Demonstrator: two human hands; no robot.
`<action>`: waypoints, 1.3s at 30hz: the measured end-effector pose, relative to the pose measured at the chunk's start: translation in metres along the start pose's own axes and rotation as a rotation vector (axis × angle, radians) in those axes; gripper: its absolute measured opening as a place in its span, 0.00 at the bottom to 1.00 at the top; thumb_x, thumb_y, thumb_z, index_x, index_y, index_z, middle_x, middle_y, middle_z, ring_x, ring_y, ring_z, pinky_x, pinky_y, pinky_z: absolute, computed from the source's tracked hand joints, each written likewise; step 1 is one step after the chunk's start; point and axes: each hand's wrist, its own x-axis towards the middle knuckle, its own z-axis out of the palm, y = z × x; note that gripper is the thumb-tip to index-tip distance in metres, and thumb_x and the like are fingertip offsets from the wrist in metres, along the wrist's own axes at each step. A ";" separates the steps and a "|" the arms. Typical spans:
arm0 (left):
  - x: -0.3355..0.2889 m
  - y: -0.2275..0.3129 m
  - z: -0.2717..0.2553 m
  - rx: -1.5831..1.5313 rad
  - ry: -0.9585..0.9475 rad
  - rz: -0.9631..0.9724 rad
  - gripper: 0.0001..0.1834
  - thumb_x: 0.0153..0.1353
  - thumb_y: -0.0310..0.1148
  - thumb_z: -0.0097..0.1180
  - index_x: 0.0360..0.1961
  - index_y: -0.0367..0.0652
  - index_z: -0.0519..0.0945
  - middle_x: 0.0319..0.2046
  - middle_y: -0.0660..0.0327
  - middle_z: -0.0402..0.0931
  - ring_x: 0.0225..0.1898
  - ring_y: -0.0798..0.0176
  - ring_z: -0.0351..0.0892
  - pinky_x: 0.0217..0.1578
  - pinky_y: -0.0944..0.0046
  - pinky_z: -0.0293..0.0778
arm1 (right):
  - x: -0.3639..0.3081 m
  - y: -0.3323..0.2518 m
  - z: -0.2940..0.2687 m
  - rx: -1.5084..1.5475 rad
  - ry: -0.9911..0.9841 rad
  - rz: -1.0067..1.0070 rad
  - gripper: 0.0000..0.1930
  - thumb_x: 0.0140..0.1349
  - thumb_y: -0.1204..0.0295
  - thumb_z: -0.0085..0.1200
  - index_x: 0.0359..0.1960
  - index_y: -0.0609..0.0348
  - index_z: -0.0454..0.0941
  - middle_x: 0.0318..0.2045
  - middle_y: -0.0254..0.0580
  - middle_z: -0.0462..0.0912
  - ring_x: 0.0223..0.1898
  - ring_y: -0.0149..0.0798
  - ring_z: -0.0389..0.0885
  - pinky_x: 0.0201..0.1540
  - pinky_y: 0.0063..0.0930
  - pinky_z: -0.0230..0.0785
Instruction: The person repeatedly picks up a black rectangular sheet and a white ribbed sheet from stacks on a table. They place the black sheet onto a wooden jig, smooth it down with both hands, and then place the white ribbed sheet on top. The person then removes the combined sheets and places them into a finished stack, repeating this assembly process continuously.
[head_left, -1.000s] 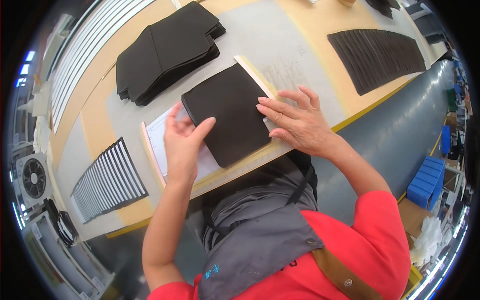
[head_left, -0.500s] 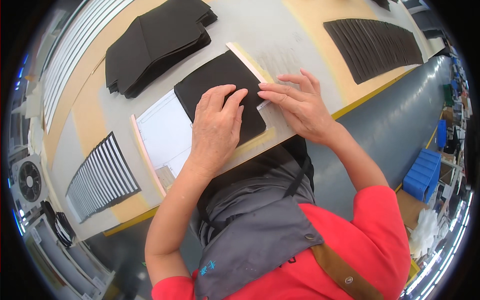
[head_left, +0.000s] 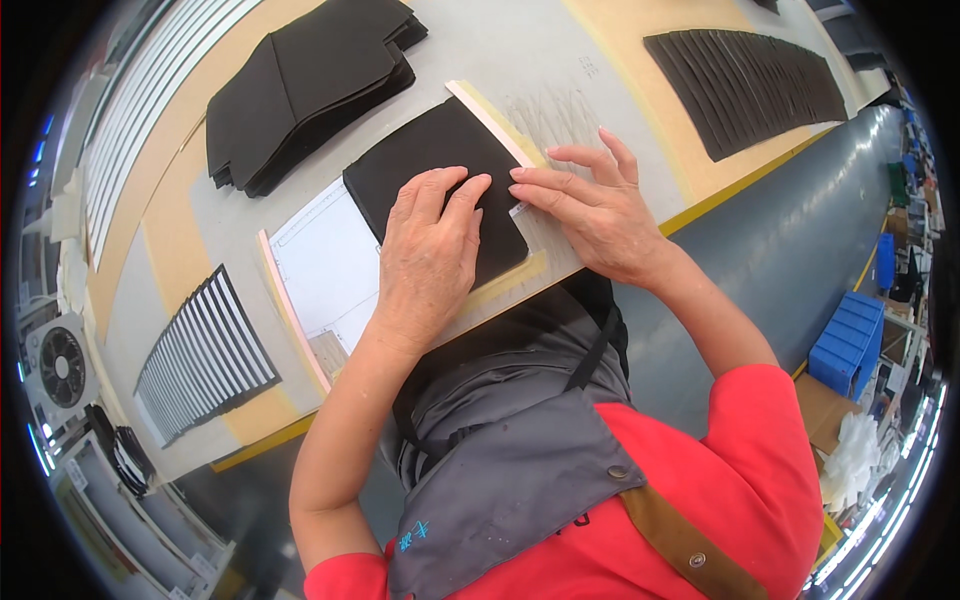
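Note:
A black folded panel (head_left: pixel 450 130), which looks like fabric, lies over the right part of a white pattern sheet (head_left: pixel 325 265) with printed outlines. My left hand (head_left: pixel 428 240) rests palm down on the panel, its fingers bent but apart. At the panel's right edge, beside a pale guide strip (head_left: pixel 490 125), my right hand (head_left: pixel 605 215) touches with thumb and forefinger close together. Its other visible fingers are raised and spread. Whether anything thin lies between those two fingertips cannot be made out. Another pale strip (head_left: pixel 292 310) borders the sheet's left side.
Behind the panel sits a thick stack of black cut pieces (head_left: pixel 310 85). A fanned row of black pieces (head_left: pixel 745 90) lies far right; a striped row (head_left: pixel 208 355) is at the left. The table's yellow front edge (head_left: pixel 715 202) runs before me. A blue crate (head_left: pixel 846 343) stands right.
Both hands keep nearly the same position on the panel. The whole view has shifted very slightly.

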 end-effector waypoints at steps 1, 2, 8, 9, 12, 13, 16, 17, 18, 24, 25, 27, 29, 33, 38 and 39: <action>0.000 0.000 0.000 -0.001 -0.001 0.001 0.18 0.65 0.23 0.60 0.57 0.41 0.83 0.56 0.53 0.77 0.59 0.46 0.75 0.60 0.51 0.74 | 0.000 0.000 0.000 0.015 0.005 0.006 0.19 0.64 0.75 0.58 0.55 0.42 0.85 0.59 0.19 0.84 0.65 0.36 0.73 0.80 0.49 0.35; 0.000 0.000 0.000 0.003 -0.003 0.005 0.18 0.65 0.23 0.60 0.57 0.41 0.82 0.56 0.53 0.77 0.59 0.46 0.75 0.60 0.51 0.74 | -0.001 0.001 0.001 0.029 0.011 0.012 0.19 0.64 0.75 0.58 0.55 0.43 0.85 0.59 0.20 0.84 0.64 0.37 0.74 0.79 0.49 0.37; 0.000 0.001 0.000 0.008 -0.005 0.015 0.19 0.64 0.24 0.62 0.57 0.41 0.82 0.56 0.53 0.77 0.59 0.46 0.75 0.61 0.52 0.73 | -0.002 0.019 -0.007 0.422 0.109 0.210 0.19 0.66 0.79 0.55 0.56 0.45 0.85 0.58 0.27 0.85 0.62 0.43 0.75 0.76 0.50 0.47; 0.000 0.001 0.000 0.011 -0.005 0.016 0.19 0.64 0.24 0.62 0.57 0.41 0.82 0.56 0.53 0.77 0.59 0.46 0.75 0.61 0.52 0.73 | -0.002 0.020 -0.007 0.503 0.135 0.243 0.19 0.67 0.79 0.54 0.57 0.45 0.85 0.58 0.28 0.85 0.62 0.43 0.75 0.75 0.51 0.48; -0.001 0.000 0.000 0.015 -0.005 0.022 0.19 0.64 0.24 0.62 0.57 0.41 0.82 0.56 0.54 0.76 0.59 0.46 0.75 0.61 0.52 0.73 | -0.002 0.016 -0.009 0.382 0.088 0.207 0.20 0.67 0.80 0.52 0.56 0.45 0.85 0.58 0.28 0.86 0.62 0.44 0.75 0.75 0.51 0.48; -0.001 -0.001 0.000 0.016 -0.005 0.023 0.19 0.64 0.25 0.62 0.57 0.41 0.81 0.56 0.54 0.76 0.59 0.46 0.75 0.61 0.52 0.73 | -0.001 0.015 -0.009 0.361 0.083 0.196 0.21 0.67 0.81 0.52 0.56 0.45 0.86 0.58 0.28 0.86 0.62 0.43 0.75 0.75 0.51 0.48; -0.002 -0.001 0.001 0.012 -0.011 0.021 0.19 0.64 0.25 0.62 0.58 0.41 0.81 0.57 0.54 0.76 0.60 0.46 0.75 0.61 0.52 0.73 | 0.001 0.012 -0.007 0.292 0.068 0.152 0.21 0.66 0.81 0.50 0.55 0.44 0.86 0.58 0.25 0.86 0.63 0.42 0.74 0.76 0.51 0.45; -0.002 -0.002 0.001 0.010 -0.009 0.021 0.20 0.64 0.25 0.62 0.58 0.41 0.81 0.57 0.54 0.76 0.60 0.46 0.75 0.61 0.52 0.73 | 0.000 0.010 -0.006 0.265 0.063 0.130 0.21 0.65 0.81 0.50 0.55 0.44 0.86 0.58 0.24 0.85 0.64 0.41 0.74 0.77 0.51 0.43; -0.002 -0.002 0.000 0.010 -0.008 0.020 0.20 0.64 0.25 0.62 0.58 0.41 0.81 0.57 0.54 0.76 0.60 0.46 0.75 0.61 0.52 0.73 | 0.000 0.008 -0.005 0.240 0.059 0.107 0.21 0.64 0.80 0.51 0.54 0.44 0.87 0.58 0.23 0.85 0.64 0.41 0.73 0.77 0.51 0.42; -0.004 -0.003 0.001 0.005 -0.005 0.026 0.20 0.64 0.25 0.62 0.58 0.42 0.81 0.56 0.54 0.76 0.60 0.47 0.75 0.61 0.52 0.73 | 0.000 0.000 -0.003 0.071 0.018 0.009 0.16 0.62 0.74 0.54 0.49 0.46 0.88 0.56 0.21 0.86 0.65 0.38 0.73 0.80 0.52 0.35; -0.004 -0.003 0.001 0.005 -0.005 0.027 0.20 0.64 0.25 0.62 0.58 0.42 0.81 0.56 0.54 0.76 0.60 0.47 0.75 0.61 0.52 0.73 | 0.000 -0.001 -0.002 0.071 0.022 0.012 0.16 0.62 0.74 0.54 0.49 0.45 0.88 0.56 0.21 0.86 0.65 0.38 0.73 0.80 0.52 0.35; -0.003 -0.003 0.002 0.005 -0.002 0.033 0.20 0.64 0.25 0.62 0.58 0.42 0.81 0.56 0.54 0.76 0.60 0.47 0.75 0.61 0.52 0.73 | -0.001 0.000 -0.002 0.070 0.030 0.021 0.15 0.62 0.74 0.54 0.48 0.45 0.88 0.56 0.21 0.86 0.65 0.38 0.73 0.80 0.53 0.35; -0.002 -0.001 0.003 0.008 -0.004 0.037 0.20 0.64 0.25 0.62 0.58 0.42 0.81 0.56 0.54 0.76 0.60 0.47 0.75 0.61 0.52 0.73 | -0.003 0.001 -0.003 0.067 0.027 0.021 0.16 0.62 0.74 0.54 0.48 0.45 0.88 0.56 0.21 0.86 0.65 0.37 0.73 0.80 0.53 0.35; -0.001 0.000 0.004 -0.005 0.011 0.035 0.20 0.63 0.25 0.63 0.58 0.41 0.81 0.56 0.53 0.76 0.60 0.47 0.75 0.61 0.51 0.73 | 0.000 0.002 -0.005 0.063 0.012 0.018 0.17 0.62 0.74 0.54 0.50 0.46 0.88 0.56 0.21 0.85 0.65 0.38 0.73 0.80 0.54 0.36; -0.003 -0.006 0.009 -0.053 0.058 0.039 0.22 0.59 0.26 0.64 0.57 0.39 0.80 0.56 0.49 0.76 0.60 0.43 0.74 0.63 0.47 0.70 | 0.007 0.001 -0.012 0.041 -0.049 0.006 0.18 0.63 0.77 0.55 0.53 0.47 0.87 0.59 0.24 0.85 0.64 0.42 0.75 0.78 0.54 0.40; -0.005 -0.008 0.011 -0.124 0.107 0.032 0.24 0.58 0.27 0.65 0.57 0.40 0.80 0.57 0.49 0.75 0.61 0.43 0.73 0.64 0.47 0.70 | 0.009 0.001 -0.017 0.045 -0.056 -0.004 0.19 0.65 0.77 0.55 0.55 0.49 0.86 0.61 0.29 0.84 0.65 0.45 0.75 0.78 0.54 0.39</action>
